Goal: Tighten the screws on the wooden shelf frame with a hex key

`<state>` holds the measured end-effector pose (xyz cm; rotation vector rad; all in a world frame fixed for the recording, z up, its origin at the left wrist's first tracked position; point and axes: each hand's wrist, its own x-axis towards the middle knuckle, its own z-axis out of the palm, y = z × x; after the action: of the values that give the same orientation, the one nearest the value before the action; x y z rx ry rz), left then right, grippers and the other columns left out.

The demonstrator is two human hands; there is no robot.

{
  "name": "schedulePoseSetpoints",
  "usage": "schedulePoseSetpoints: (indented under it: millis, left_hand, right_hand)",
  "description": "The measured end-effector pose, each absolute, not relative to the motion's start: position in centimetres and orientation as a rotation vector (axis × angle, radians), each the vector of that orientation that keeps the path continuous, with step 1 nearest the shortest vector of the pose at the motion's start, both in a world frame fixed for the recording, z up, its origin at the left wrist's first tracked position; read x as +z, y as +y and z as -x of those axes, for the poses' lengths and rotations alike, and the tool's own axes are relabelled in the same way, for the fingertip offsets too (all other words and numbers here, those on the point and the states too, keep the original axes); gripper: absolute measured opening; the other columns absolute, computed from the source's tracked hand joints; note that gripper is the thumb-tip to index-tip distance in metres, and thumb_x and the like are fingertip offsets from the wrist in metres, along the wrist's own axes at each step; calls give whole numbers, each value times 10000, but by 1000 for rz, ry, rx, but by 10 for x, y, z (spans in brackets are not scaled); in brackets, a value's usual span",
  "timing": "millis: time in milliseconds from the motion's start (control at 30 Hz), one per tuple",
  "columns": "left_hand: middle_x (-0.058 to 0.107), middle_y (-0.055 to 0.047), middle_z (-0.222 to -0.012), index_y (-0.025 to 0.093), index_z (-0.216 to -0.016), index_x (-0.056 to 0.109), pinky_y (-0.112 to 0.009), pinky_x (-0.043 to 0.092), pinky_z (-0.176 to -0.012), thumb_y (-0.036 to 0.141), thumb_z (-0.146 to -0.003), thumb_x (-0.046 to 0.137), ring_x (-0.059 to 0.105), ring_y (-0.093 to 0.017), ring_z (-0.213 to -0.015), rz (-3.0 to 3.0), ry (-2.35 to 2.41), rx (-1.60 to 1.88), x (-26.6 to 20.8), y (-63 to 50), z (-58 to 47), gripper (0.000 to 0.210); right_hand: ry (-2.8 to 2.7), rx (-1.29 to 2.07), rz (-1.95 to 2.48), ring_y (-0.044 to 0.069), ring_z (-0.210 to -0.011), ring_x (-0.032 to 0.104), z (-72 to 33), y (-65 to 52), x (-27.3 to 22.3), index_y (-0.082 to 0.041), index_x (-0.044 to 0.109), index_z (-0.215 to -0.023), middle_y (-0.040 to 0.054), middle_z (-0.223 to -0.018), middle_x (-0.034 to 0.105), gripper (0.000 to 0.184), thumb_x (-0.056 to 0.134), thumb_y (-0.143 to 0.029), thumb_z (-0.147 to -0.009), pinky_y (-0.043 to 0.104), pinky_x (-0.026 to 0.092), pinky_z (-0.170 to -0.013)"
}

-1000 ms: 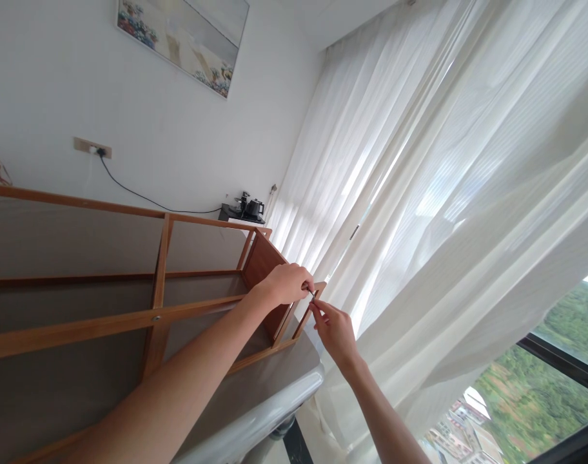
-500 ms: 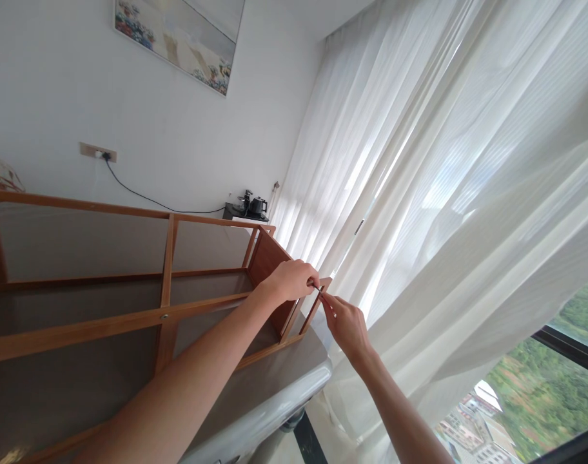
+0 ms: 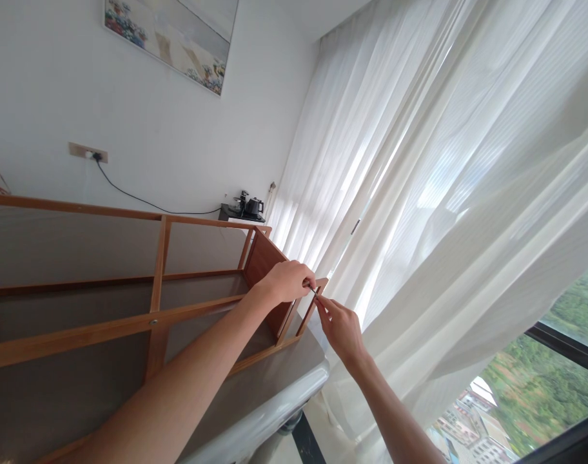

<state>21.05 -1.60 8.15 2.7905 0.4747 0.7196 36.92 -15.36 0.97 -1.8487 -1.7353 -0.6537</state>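
Observation:
A brown wooden frame with crossbars and a solid end panel lies across the grey surface. At its far right end, my left hand reaches over the panel with fingers curled closed. Just to the right, my right hand pinches with thumb and forefinger. A short thin metal rod bridges the fingers of both hands, beside the frame's end post. Its exact kind is too small to tell, and the left fingers partly hide it.
White curtains hang close on the right, beside a window. The grey table's glossy rounded edge runs below the frame. A black kettle stands on a small cabinet behind, its cord running to a wall socket. A screw head shows on the crossbar.
The whole view has shifted slightly, so the frame and wall sit further left. Both hands keep almost the same pose around the thin metal rod.

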Motion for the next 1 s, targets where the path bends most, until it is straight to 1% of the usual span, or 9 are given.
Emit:
schedulePoseSetpoints:
  millis: [200, 300, 467, 567, 700, 833, 900, 1000]
  left_hand:
    - [757, 31, -934, 330, -932, 766, -270, 473, -684, 233, -827, 578, 680, -195, -853, -2789, 481, 718, 81, -15, -211, 236]
    - [760, 36, -939, 326, -924, 765, -270, 466, -682, 225, -824, 575, 679, -193, -863, -2794, 457, 728, 81, -15, -211, 238]
    - [759, 27, -898, 319, -935, 770, -259, 457, -662, 231, -831, 567, 673, -177, -818, -2778, 447, 723, 81, -14, -211, 245]
    - [757, 24, -883, 321, -943, 773, -259, 465, -671, 227, -832, 570, 672, -175, -807, -2779, 457, 710, 81, -15, -212, 250]
    - [761, 23, -962, 315, -948, 767, -266, 488, -717, 235, -836, 586, 684, -191, -880, -2784, 458, 711, 82, -16, -210, 227]
    - [760, 24, -968, 323, -954, 766, -267, 498, -729, 243, -849, 589, 688, -194, -890, -2782, 466, 697, 84, -17, -208, 221]
    - [760, 17, -957, 320, -955, 768, -263, 499, -729, 242, -847, 597, 689, -194, -886, -2784, 480, 692, 84, -18, -208, 216]
    - [759, 18, -933, 327, -956, 771, -261, 495, -707, 234, -845, 590, 687, -189, -852, -2785, 492, 685, 85, -18, -209, 232]
  right_hand:
    - [-1763, -708, 1845, 127, -614, 647, -367, -151, 13, -233, 721, -1127, 58, -825, 740, 356, 389, -332, -1046, 213, 381, -562]
    - [-1777, -705, 1841, 113, -584, 619, -367, -150, 13, -233, 712, -1125, 44, -821, 730, 340, 389, -303, -1046, 213, 365, -552]
    - [-1800, -717, 1862, 108, -570, 590, -367, -151, 12, -232, 704, -1061, 16, -743, 688, 326, 382, -284, -1050, 216, 338, -548]
    - [-1826, -757, 1899, 107, -576, 590, -368, -152, 15, -229, 695, -1042, 10, -739, 680, 321, 378, -270, -1052, 219, 330, -551]
    - [-1887, -868, 1944, 123, -594, 590, -374, -151, 20, -214, 685, -1081, 27, -780, 700, 309, 381, -192, -1035, 249, 322, -573]
    - [-1964, -920, 1925, 140, -633, 600, -383, -150, 28, -199, 654, -1197, 72, -914, 730, 351, 381, -102, -998, 286, 334, -624]
    - [-1952, -798, 1915, 153, -664, 618, -383, -150, 31, -198, 660, -1189, 88, -950, 734, 343, 385, -119, -1000, 293, 345, -645]
    - [-1855, -498, 1911, 172, -682, 644, -377, -150, 30, -211, 695, -1044, 69, -867, 733, 297, 399, -219, -1022, 286, 371, -650]
